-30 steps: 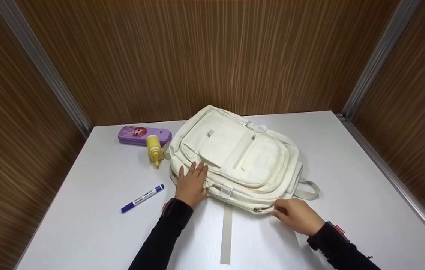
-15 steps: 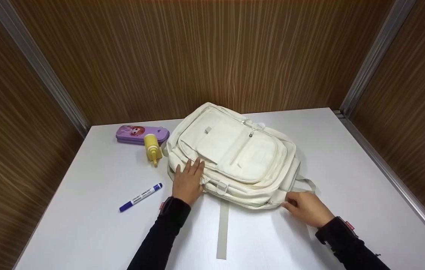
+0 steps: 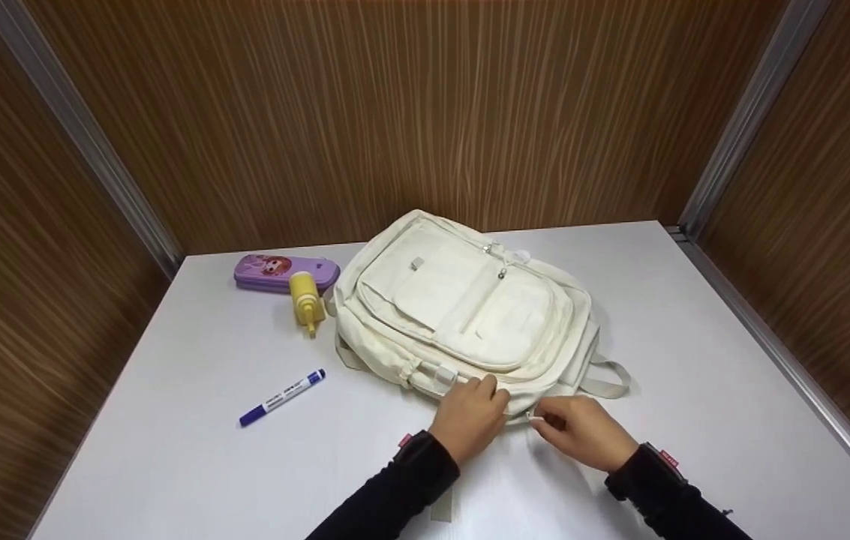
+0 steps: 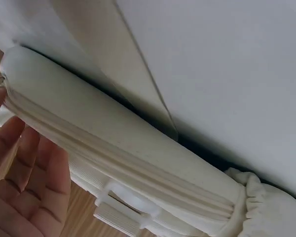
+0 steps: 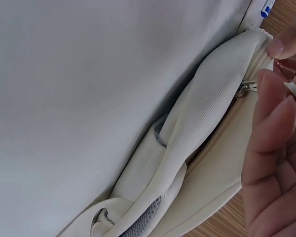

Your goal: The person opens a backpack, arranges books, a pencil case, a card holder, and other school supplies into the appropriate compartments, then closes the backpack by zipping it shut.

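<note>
A cream backpack (image 3: 425, 292) lies on its back, front pockets up. My left hand (image 3: 472, 416) pinches its near side edge, close by the zip, with the thumb (image 5: 289, 40) on the fabric in the right wrist view. Just to the right, my right hand (image 3: 586, 433) has thumb and forefinger together at the zip, gripping the pull. The metal zip slider (image 5: 245, 89) shows beside these fingers, and a dark gap runs along the zip below it. In the left wrist view the zip's cream tape (image 4: 123, 153) runs to a gathered side pocket (image 4: 251, 197).
On the white table (image 3: 169, 450), left of the backpack, a purple pencil case (image 3: 259, 271) lies behind a yellow bottle with a nozzle (image 3: 306, 296). A blue-and-white marker (image 3: 282, 399) lies nearer. A loose strap loop (image 3: 608, 377) sticks out at right. Wooden panels (image 3: 425, 112) surround the table.
My left hand has left the backpack's left part and moved right along the near edge, beside the right hand. My right hand shifted right, then came back left along the zip.
</note>
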Motion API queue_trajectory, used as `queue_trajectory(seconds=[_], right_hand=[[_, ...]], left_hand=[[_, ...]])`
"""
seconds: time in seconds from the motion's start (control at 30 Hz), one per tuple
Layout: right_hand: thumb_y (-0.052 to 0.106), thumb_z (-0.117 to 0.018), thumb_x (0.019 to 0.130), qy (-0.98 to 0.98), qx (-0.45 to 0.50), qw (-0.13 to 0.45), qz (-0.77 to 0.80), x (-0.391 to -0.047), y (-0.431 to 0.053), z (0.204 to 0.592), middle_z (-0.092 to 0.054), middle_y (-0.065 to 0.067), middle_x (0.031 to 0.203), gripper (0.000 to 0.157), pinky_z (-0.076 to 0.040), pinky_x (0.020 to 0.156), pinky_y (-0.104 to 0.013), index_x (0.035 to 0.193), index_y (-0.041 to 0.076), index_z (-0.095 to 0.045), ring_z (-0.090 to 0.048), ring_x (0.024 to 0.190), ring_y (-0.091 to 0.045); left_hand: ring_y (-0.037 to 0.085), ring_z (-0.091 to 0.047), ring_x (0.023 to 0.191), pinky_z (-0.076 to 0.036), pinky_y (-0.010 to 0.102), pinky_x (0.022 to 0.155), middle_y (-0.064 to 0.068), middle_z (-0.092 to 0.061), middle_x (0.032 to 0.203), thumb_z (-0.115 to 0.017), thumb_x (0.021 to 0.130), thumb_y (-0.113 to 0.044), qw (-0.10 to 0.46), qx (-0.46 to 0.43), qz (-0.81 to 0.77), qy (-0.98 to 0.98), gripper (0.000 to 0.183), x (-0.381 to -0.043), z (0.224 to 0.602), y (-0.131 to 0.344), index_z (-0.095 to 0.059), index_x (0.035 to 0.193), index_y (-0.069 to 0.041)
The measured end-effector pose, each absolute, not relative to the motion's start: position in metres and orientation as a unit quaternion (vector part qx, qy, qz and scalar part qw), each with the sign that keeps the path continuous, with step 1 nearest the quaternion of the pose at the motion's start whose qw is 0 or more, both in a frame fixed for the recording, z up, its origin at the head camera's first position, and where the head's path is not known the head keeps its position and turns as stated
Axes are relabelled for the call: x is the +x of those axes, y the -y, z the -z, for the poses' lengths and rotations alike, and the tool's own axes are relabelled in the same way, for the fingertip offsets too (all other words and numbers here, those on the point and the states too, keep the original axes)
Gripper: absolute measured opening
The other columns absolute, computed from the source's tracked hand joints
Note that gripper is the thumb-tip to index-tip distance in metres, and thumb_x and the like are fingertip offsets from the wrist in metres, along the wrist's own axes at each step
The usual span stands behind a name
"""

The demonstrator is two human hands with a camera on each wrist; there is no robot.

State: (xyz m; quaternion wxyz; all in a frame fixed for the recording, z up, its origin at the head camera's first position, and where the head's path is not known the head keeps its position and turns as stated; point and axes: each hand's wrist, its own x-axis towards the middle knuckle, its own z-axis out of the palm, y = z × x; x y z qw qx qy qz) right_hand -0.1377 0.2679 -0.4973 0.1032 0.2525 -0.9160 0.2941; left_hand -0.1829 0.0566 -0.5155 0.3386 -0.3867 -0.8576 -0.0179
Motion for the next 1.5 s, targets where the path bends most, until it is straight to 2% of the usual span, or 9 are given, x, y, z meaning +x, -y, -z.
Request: queue_trajectory(seconds=[0.13, 0.33, 0.47, 0.77, 0.97, 1.13, 1.3, 1.5], right_hand=[[0.004, -0.070, 0.084, 0.916, 0.247, 0.102, -0.298, -0.139, -0.262, 0.500, -0.056, 0.014, 0.066, 0.016, -0.043, 0.054, -0.018, 0.078, 0.017, -0.063, -0.046, 0.061, 0.006], [0.008, -0.067, 0.089, 0.929, 0.216, 0.101, -0.284, -0.141, -0.262, 0.498, -0.053, 0.013, 0.068, 0.010, -0.040, 0.056, -0.019, 0.084, 0.016, -0.064, -0.043, 0.062, 0.004], [0.009, -0.067, 0.090, 0.938, 0.190, 0.096, -0.272, -0.144, -0.269, 0.495, -0.051, 0.012, 0.067, 0.011, -0.038, 0.055, -0.019, 0.083, 0.015, -0.063, -0.041, 0.060, 0.004], [0.012, -0.067, 0.090, 0.941, 0.174, 0.067, -0.281, -0.150, -0.274, 0.497, -0.051, 0.012, 0.065, 0.012, -0.038, 0.053, -0.018, 0.081, 0.017, -0.062, -0.042, 0.059, 0.003], [0.013, -0.069, 0.089, 0.938, 0.183, 0.074, -0.285, -0.150, -0.272, 0.497, -0.052, 0.013, 0.065, 0.012, -0.038, 0.053, -0.018, 0.081, 0.018, -0.063, -0.042, 0.059, 0.004], [0.016, -0.069, 0.089, 0.944, 0.173, 0.069, -0.273, -0.151, -0.272, 0.495, -0.053, 0.015, 0.065, 0.012, -0.038, 0.052, -0.018, 0.080, 0.021, -0.062, -0.043, 0.057, 0.004], [0.012, -0.067, 0.090, 0.936, 0.179, 0.040, -0.299, -0.154, -0.275, 0.493, -0.054, 0.012, 0.065, 0.009, -0.039, 0.051, -0.018, 0.083, 0.017, -0.064, -0.044, 0.056, 0.003], [0.008, -0.065, 0.090, 0.933, 0.177, 0.045, -0.310, -0.160, -0.283, 0.490, -0.055, 0.011, 0.065, 0.010, -0.040, 0.052, -0.018, 0.084, 0.015, -0.065, -0.045, 0.056, 0.003]], left_hand=[[0.011, -0.058, 0.067, -0.043, 0.024, 0.052, -0.005, -0.057, 0.079, -0.076, 0.075, -0.041, 0.330, -0.382, -0.016, 0.863, 0.027, -0.180, 0.519, -0.064, -0.062, 0.084, -0.019], [0.011, -0.059, 0.068, -0.044, 0.023, 0.052, -0.006, -0.060, 0.078, -0.069, 0.080, -0.027, 0.324, -0.388, -0.027, 0.863, 0.010, -0.178, 0.519, -0.062, -0.062, 0.085, -0.021], [0.011, -0.060, 0.067, -0.045, 0.023, 0.052, -0.007, -0.061, 0.077, -0.067, 0.081, -0.024, 0.322, -0.390, -0.015, 0.863, 0.005, -0.177, 0.518, -0.057, -0.064, 0.084, -0.023], [0.010, -0.055, 0.066, -0.043, 0.022, 0.053, -0.009, -0.059, 0.078, -0.066, 0.082, -0.024, 0.306, -0.412, 0.033, 0.858, 0.003, -0.178, 0.519, -0.035, -0.063, 0.083, -0.025], [0.009, -0.054, 0.065, -0.044, 0.021, 0.053, -0.010, -0.058, 0.078, -0.062, 0.085, -0.029, 0.310, -0.436, 0.048, 0.844, 0.007, -0.182, 0.519, -0.021, -0.061, 0.080, -0.024], [0.008, -0.050, 0.064, -0.041, 0.018, 0.054, -0.011, -0.057, 0.077, -0.064, 0.085, -0.026, 0.293, -0.455, 0.058, 0.839, 0.006, -0.183, 0.516, -0.011, -0.061, 0.080, -0.024], [0.007, -0.048, 0.063, -0.040, 0.017, 0.054, -0.011, -0.055, 0.077, -0.062, 0.087, -0.027, 0.293, -0.462, 0.073, 0.834, 0.008, -0.184, 0.515, -0.003, -0.060, 0.080, -0.024], [0.008, -0.048, 0.065, -0.041, 0.019, 0.055, -0.010, -0.052, 0.076, -0.063, 0.086, -0.030, 0.294, -0.467, 0.088, 0.829, 0.011, -0.188, 0.515, 0.009, -0.058, 0.079, -0.023]])
